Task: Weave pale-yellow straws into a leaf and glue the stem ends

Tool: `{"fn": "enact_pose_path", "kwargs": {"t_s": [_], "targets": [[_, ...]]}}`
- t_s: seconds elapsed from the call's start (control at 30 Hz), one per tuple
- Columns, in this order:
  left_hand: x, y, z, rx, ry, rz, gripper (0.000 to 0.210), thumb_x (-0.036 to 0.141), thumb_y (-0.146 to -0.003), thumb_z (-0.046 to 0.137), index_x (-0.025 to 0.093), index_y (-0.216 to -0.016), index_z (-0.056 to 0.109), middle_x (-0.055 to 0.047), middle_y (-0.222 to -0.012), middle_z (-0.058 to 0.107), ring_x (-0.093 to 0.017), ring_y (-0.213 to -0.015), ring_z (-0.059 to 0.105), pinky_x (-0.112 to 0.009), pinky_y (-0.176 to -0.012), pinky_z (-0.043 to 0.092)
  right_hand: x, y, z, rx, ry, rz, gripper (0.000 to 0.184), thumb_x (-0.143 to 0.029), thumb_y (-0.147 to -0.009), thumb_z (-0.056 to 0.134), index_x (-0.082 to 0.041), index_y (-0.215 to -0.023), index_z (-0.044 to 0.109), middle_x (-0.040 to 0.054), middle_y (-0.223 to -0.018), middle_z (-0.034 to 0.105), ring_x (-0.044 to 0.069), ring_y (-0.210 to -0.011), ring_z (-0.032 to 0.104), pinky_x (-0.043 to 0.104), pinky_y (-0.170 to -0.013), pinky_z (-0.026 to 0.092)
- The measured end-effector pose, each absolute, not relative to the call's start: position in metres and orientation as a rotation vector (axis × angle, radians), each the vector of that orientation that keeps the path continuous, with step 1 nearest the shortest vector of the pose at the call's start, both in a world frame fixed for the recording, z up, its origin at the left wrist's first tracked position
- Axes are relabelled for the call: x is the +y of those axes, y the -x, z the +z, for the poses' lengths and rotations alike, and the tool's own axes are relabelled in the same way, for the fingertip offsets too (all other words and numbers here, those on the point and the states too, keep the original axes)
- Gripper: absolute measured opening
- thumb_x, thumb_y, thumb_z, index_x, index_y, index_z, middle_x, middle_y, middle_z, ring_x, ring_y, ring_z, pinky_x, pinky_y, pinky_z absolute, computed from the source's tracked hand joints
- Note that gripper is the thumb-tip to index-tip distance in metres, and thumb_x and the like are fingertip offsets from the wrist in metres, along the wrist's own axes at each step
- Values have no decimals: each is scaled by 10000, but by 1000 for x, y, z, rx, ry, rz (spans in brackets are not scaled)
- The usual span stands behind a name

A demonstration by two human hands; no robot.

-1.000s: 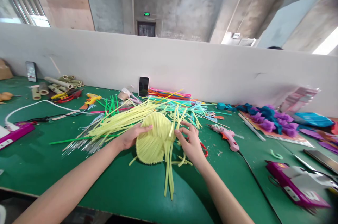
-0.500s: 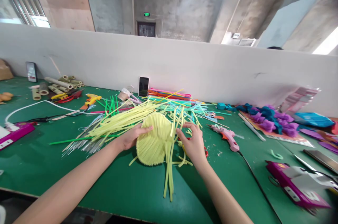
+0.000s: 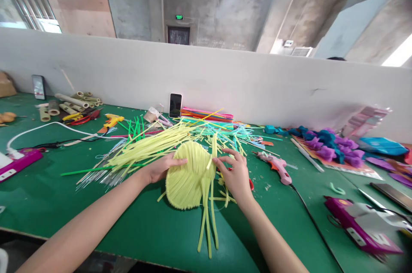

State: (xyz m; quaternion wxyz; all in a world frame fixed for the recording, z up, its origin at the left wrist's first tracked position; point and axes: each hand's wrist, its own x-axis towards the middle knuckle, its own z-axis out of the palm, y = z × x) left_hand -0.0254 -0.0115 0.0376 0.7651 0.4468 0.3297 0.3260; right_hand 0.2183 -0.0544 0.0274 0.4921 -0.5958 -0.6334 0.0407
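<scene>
A rounded yellow piece made of pipe cleaners [image 3: 186, 178] is held up over the green table [image 3: 128, 225]. My left hand [image 3: 162, 166] grips its left edge, thumb on the front and fingers behind. Loose yellow pipe-cleaner ends [image 3: 207, 225] hang from its right side, and others stick up at the top. My right hand [image 3: 234, 172] pinches a yellow pipe cleaner at the right edge, between thumb and index finger. Red-handled scissors [image 3: 251, 184] lie partly hidden behind my right hand.
Behind the piece lies a heap of yellow pipe cleaners [image 3: 151, 144]. A pink glue gun [image 3: 277, 165] is on the right, a yellow glue gun [image 3: 112, 121] on the left. Purple power strips [image 3: 354, 221] sit at both sides. A phone [image 3: 175, 105] leans against the white partition [image 3: 241, 84].
The yellow piece has tilted and dropped slightly, showing more of its face. One pipe-cleaner end by my right hand has swung down to hang with the others.
</scene>
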Motion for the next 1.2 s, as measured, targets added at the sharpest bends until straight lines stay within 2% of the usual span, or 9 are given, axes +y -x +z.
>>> {"fn": "enact_pose_path", "kwargs": {"t_s": [0.07,0.2,0.3,0.43,0.57,0.7,0.9,1.07,1.2], "targets": [[-11,25,38,714,-956,710,502,245,-728,829,127,-1186,661,-173,-1100,753,-332,-952,740,-415,-832,585,-55,-218,27,-1536,1445,81,309,-538,-854,620,-288,-752,771,92,-1148,648,349,-1147,488,554,-971,384],[-7,23,38,699,-901,802,428,234,-776,782,123,-1174,669,-161,-1068,764,-320,-944,743,-404,-830,592,-57,-217,32,-1464,1439,9,299,-510,-846,638,-245,-949,729,125,-1213,569,338,-1186,446,541,-1019,346],[-1,23,38,686,-839,918,367,217,-829,713,117,-1179,665,-148,-1044,771,-294,-925,749,-384,-842,593,-60,-216,36,-1405,1432,0,311,-502,-836,646,-221,-968,662,120,-1119,566,315,-1140,467,505,-1001,363],[7,25,38,668,-757,1048,334,207,-887,626,105,-1204,649,-140,-1031,774,-265,-917,751,-364,-875,588,-62,-213,39,-1382,1439,165,292,-517,-851,621,-228,-876,589,60,-906,624,238,-847,576,382,-756,475],[10,27,37,648,-705,1126,368,190,-888,618,109,-1246,622,-138,-1055,767,-262,-926,749,-372,-896,586,-62,-209,37,-1398,1446,404,350,-565,-842,621,-223,-777,580,16,-717,635,176,-607,555,304,-568,437],[10,26,35,616,-681,1154,359,161,-882,620,110,-1237,628,-141,-1084,759,-263,-952,743,-379,-916,580,-60,-208,34,-1460,1408,632,382,-587,-788,672,-207,-759,661,42,-721,692,203,-657,605,319,-618,460],[10,25,34,596,-654,1137,314,153,-891,608,90,-1194,655,-154,-1063,763,-275,-962,740,-400,-926,575,-57,-209,31,-1437,1285,986,448,-601,-787,661,-179,-924,719,84,-881,758,224,-809,686,315,-724,512],[8,24,37,593,-649,1128,285,135,-892,601,84,-1164,670,-154,-1045,767,-274,-963,740,-398,-926,574,-59,-208,31,-1413,1265,1087,399,-563,-809,657,-171,-855,713,54,-792,723,164,-678,624,274,-626,457],[6,22,38,591,-655,1137,296,130,-887,610,95,-1176,666,-143,-1036,772,-270,-960,741,-395,-921,577,-59,-207,30,-1431,1256,1111,370,-545,-814,662,-179,-818,713,39,-779,706,156,-673,601,267,-617,430]]}}
